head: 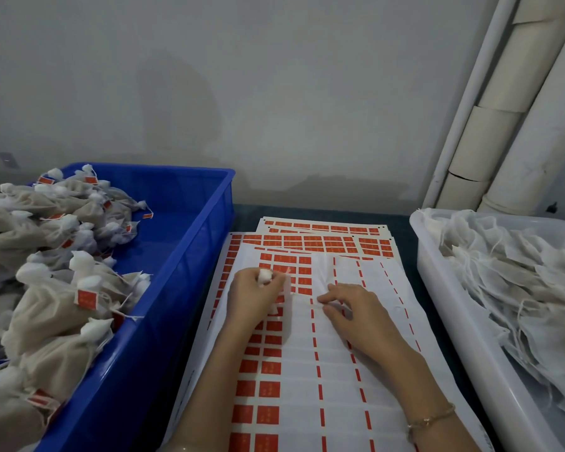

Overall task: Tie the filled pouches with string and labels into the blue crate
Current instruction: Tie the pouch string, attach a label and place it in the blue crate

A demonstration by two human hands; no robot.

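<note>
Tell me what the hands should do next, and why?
Probably the right hand should peel a red label off the sheet its fingertips touch. The left hand pinches a pouch by its top, and tied pouches in the blue crate wear red labels.

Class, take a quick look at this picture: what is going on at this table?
A person is tying and labelling small pouches. The left hand grips the bunched white top of a pouch over the label sheets. The right hand rests its fingertips on the top sheet beside it. The blue crate on the left holds a heap of tied pouches with red labels. The white tub on the right holds loose pouches not yet tied.
</note>
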